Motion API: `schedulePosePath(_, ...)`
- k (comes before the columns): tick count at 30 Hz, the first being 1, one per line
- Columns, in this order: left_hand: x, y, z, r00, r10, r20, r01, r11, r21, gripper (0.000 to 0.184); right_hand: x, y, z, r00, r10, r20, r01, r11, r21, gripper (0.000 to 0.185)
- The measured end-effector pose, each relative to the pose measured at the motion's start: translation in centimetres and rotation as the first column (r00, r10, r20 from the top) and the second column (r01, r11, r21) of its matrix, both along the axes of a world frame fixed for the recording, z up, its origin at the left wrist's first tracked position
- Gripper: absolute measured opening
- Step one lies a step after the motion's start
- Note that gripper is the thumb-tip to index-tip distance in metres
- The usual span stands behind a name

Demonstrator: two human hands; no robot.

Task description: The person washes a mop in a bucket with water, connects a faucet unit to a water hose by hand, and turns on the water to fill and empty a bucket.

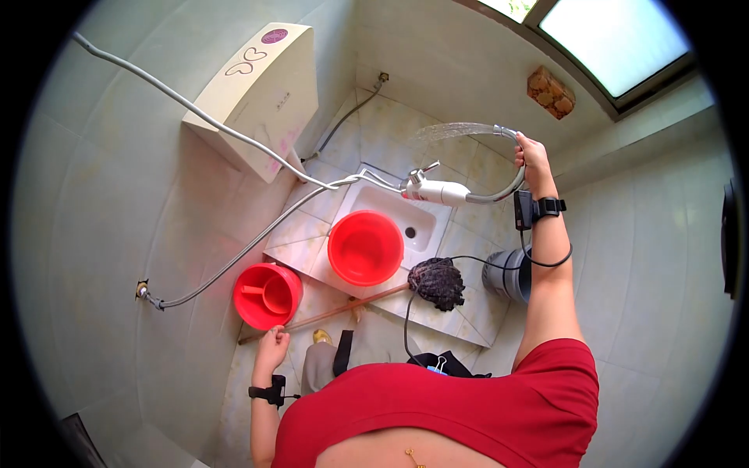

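My right hand [534, 160] is raised, closed around the bendable grey spout of a white faucet [438, 192]. Water sprays leftward from the spout's metal tip [503, 131]. The faucet hangs over a white squat toilet [425, 214], with a red bucket [365, 248] standing at its left part. My left hand [273, 343] is low on the left, its fingers curled at the wooden handle of a mop [343, 308]. The dark mop head [437, 282] lies at the step's edge. Close above that hand stands another red bucket [268, 295] with a red dipper [273, 294] in it.
A grey bucket [507, 274] stands at right, partly behind my forearm. Grey hoses [234, 265] run from the left wall to the faucet. A cream box-like tank [257, 101] is on the left wall. A brick-like block [551, 92] sits below the window [608, 43].
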State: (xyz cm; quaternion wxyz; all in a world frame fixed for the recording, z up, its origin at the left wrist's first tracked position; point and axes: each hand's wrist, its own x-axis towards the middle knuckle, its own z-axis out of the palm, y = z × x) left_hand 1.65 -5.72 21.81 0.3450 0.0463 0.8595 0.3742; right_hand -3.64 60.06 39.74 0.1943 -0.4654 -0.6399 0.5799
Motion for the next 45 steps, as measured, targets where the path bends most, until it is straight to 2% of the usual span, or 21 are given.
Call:
schedulePosePath(1, 0.1, 0.1, 0.2, 1.000, 0.004, -0.007, -0.004, 1.000, -0.001, 0.031, -0.8, -0.5, 0.3, 0.996, 0.044, -0.081, -0.040, 0.998, 0.052, 0.019)
schedulePosePath(8, 1.0, -0.9, 0.7, 0.997, 0.069, -0.026, -0.070, 0.997, -0.039, 0.031, -7.5, -4.0, 2.7, 0.959, 0.103, -0.265, -0.018, 0.952, 0.306, 0.020)
schedulePosePath(14, 2.8, -2.6, 0.4, 0.996, 0.091, -0.017, -0.092, 0.992, -0.085, 0.035, -14.6, -4.7, 2.0, 0.952, 0.181, -0.248, -0.068, 0.912, 0.405, 0.021)
schedulePosePath(16, 3.3, -2.9, 1.1, 0.999, 0.046, 0.029, -0.040, 0.985, -0.169, 0.035, -16.3, -4.5, 1.1, 0.974, 0.079, -0.214, 0.026, 0.895, 0.446, 0.022)
schedulePosePath(18, 4.3, -3.5, 0.9, 0.996, 0.086, 0.006, -0.084, 0.984, -0.160, 0.036, -17.3, -4.5, 0.3, 0.979, 0.072, -0.193, 0.026, 0.886, 0.463, 0.024)
schedulePosePath(20, 4.7, -3.8, 1.2, 0.998, 0.065, 0.012, -0.061, 0.977, -0.203, 0.038, -18.1, -4.5, -0.3, 0.988, -0.006, -0.154, 0.083, 0.865, 0.496, 0.025)
schedulePosePath(25, 5.3, -4.4, 1.2, 0.996, 0.084, 0.042, -0.071, 0.968, -0.239, 0.038, -19.1, -4.4, -1.1, 0.987, -0.038, -0.155, 0.114, 0.848, 0.518, 0.027)
schedulePosePath(30, 4.8, -3.9, 1.8, 0.997, 0.077, 0.020, -0.069, 0.967, -0.246, 0.038, -18.9, -3.2, -2.1, 0.976, -0.022, -0.215, 0.119, 0.885, 0.450, 0.026)
schedulePosePath(39, 4.0, -3.4, 1.8, 0.998, 0.023, 0.059, -0.006, 0.964, -0.265, 0.039, -15.3, -4.1, -1.9, 0.948, -0.026, -0.317, 0.148, 0.918, 0.368, 0.020)
schedulePosePath(41, 3.8, -3.6, 1.3, 0.997, -0.060, 0.047, 0.071, 0.958, -0.279, 0.039, -14.5, -3.8, -2.0, 0.943, -0.016, -0.331, 0.138, 0.926, 0.350, 0.020)
schedulePosePath(45, 2.9, -2.9, 2.2, 0.996, -0.077, 0.048, 0.087, 0.954, -0.287, 0.038, -13.1, -4.2, -1.1, 0.940, -0.029, -0.339, 0.145, 0.936, 0.321, 0.019)
